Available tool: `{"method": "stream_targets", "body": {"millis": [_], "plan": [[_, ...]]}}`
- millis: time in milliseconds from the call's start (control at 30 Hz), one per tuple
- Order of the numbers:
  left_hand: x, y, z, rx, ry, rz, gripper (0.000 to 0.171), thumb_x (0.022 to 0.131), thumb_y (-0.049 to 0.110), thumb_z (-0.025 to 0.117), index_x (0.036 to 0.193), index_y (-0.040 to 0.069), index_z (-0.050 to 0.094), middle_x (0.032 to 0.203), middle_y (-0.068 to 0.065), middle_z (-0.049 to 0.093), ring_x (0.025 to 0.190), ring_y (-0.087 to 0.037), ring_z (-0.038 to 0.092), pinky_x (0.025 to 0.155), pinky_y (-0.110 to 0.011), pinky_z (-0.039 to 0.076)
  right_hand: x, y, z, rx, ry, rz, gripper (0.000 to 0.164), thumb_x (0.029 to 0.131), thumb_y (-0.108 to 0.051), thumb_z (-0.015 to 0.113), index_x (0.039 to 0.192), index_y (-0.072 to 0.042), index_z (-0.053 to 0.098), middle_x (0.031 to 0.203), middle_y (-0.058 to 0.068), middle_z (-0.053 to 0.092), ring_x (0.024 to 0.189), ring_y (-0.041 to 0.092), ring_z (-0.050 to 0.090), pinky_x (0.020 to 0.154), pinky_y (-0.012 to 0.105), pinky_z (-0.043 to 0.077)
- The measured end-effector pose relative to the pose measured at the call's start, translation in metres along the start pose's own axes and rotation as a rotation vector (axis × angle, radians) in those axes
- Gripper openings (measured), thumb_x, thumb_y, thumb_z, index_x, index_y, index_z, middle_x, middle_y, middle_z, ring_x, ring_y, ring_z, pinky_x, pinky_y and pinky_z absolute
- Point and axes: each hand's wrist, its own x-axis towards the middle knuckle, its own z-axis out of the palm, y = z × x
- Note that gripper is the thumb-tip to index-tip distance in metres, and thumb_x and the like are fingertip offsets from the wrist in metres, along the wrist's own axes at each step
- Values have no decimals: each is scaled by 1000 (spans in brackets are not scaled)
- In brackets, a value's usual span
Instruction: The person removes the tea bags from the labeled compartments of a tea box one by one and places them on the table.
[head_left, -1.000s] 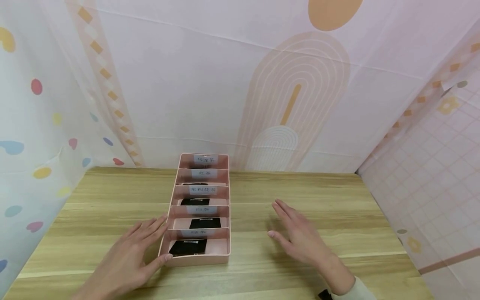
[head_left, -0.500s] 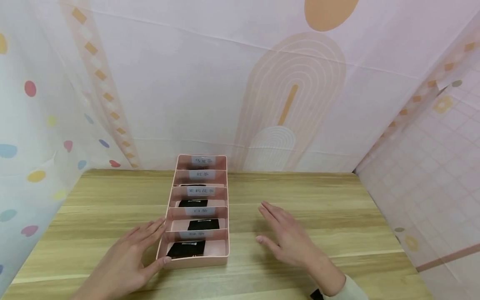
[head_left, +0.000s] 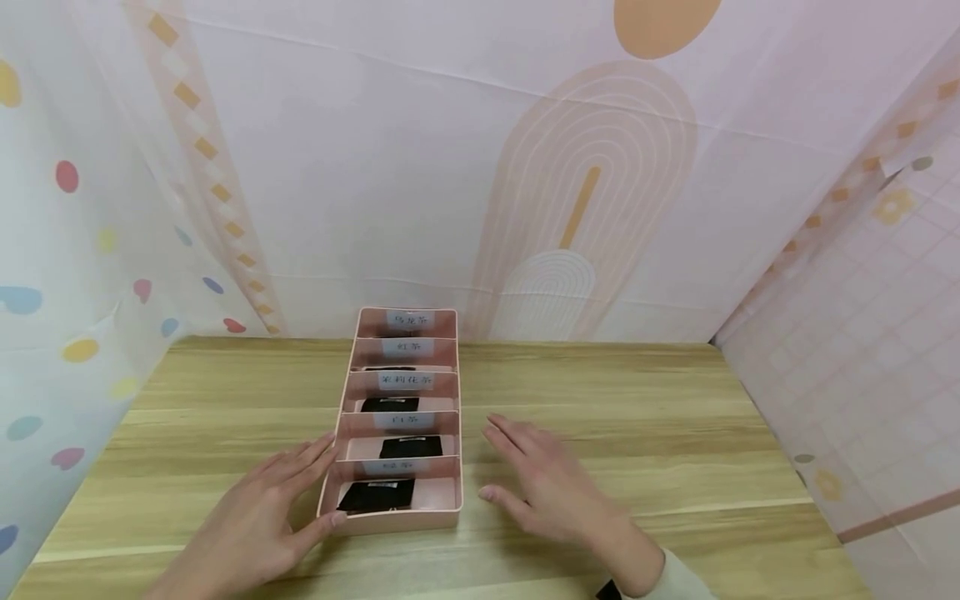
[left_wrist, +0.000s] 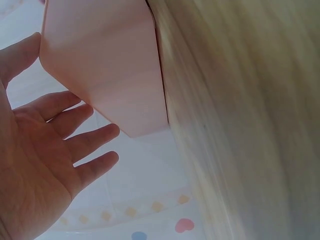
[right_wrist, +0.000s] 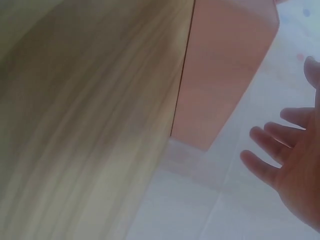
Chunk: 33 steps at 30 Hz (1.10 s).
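Observation:
A long pink divided box (head_left: 397,522) stands on the wooden table, its compartments labelled with white stickers bearing Chinese characters. Flat black packets lie inside, such as one (head_left: 377,495) in the nearest compartment and another (head_left: 411,447) in the one behind it. My left hand (head_left: 255,508) touches the box's left side with extended fingers, the thumb at the near left corner. In the left wrist view those fingertips meet the pink wall (left_wrist: 110,65). To the right of the box, my right hand (head_left: 543,483) hovers apart from it, fingers straight and holding nothing.
The wooden tabletop (head_left: 600,383) extends on both sides of the box. A patterned cloth backdrop (head_left: 375,167) rises behind the table, with more cloth at left and right. A small black object (head_left: 608,591) shows beside the right sleeve (head_left: 675,581).
My right hand has moved left, closer to the box's right side. My left hand has stayed against the box. The head view has shifted slightly.

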Motion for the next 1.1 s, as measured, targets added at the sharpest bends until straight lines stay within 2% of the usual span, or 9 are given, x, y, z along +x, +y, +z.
{"method": "stream_targets", "body": {"millis": [100, 167, 333, 600, 767, 833, 900, 967, 1100], "plan": [[0, 1, -1, -1, -15, -12, 80, 85, 50, 84, 146, 4, 61, 151, -12, 58, 128, -40, 62, 103, -58, 46, 3, -7, 3, 2, -3, -16, 72, 105, -51, 58, 159, -6, 43, 163, 12, 43, 143, 31, 49, 118, 50, 40], [0, 0, -1, -4, -21, -15, 80, 85, 50, 83, 146, 3, 61, 152, -12, 58, 129, -41, 62, 102, -59, 47, 6, -11, 5, 8, 6, -33, 71, 104, -50, 60, 158, -7, 45, 162, 11, 45, 143, 29, 49, 118, 49, 40], [-1, 0, -2, 0, -20, -9, 81, 85, 52, 82, 147, 3, 60, 152, -13, 57, 129, -40, 61, 102, -59, 48, 13, -22, 8, 16, 17, -68, 69, 102, -49, 63, 157, -9, 47, 158, 9, 49, 141, 26, 50, 117, 47, 42], [-2, 1, -1, 16, -15, -4, 83, 87, 52, 81, 149, 3, 58, 155, -13, 55, 132, -39, 59, 101, -55, 48, 20, -36, 14, -11, 0, -127, 61, 106, -49, 56, 151, -8, 54, 154, 9, 55, 139, 24, 52, 115, 44, 43], [-2, 1, 0, 24, -25, -3, 83, 88, 51, 80, 151, 3, 55, 157, -13, 52, 135, -40, 57, 101, -55, 49, 25, -43, 17, -21, 39, -186, 55, 105, -45, 61, 146, -8, 60, 147, 6, 60, 135, 21, 55, 115, 40, 44], [-3, 1, 1, 26, -27, 0, 83, 88, 50, 80, 152, 3, 54, 158, -14, 51, 136, -40, 56, 109, -53, 45, 27, -46, 18, -22, 51, -212, 52, 105, -43, 61, 143, -8, 61, 144, 5, 62, 133, 20, 57, 115, 39, 44], [-3, 0, 1, 24, -29, 4, 83, 89, 49, 79, 152, 3, 53, 158, -14, 50, 136, -41, 55, 123, -39, 32, 30, -48, 20, -14, 69, -242, 48, 105, -40, 62, 140, -7, 63, 140, 5, 64, 131, 20, 58, 114, 38, 44], [-3, 0, 2, 27, -28, 8, 83, 89, 49, 79, 153, 3, 53, 158, -14, 50, 137, -41, 55, 123, -36, 30, 32, -50, 22, 0, 78, -268, 44, 105, -37, 62, 137, -6, 65, 137, 4, 65, 130, 19, 59, 114, 37, 45], [-3, 0, 1, 29, -25, 14, 83, 88, 48, 80, 152, 2, 54, 158, -14, 50, 136, -41, 56, 112, -50, 44, 35, -54, 26, 31, 85, -302, 40, 104, -32, 66, 133, -5, 67, 133, 5, 67, 128, 19, 60, 113, 34, 45]]}}
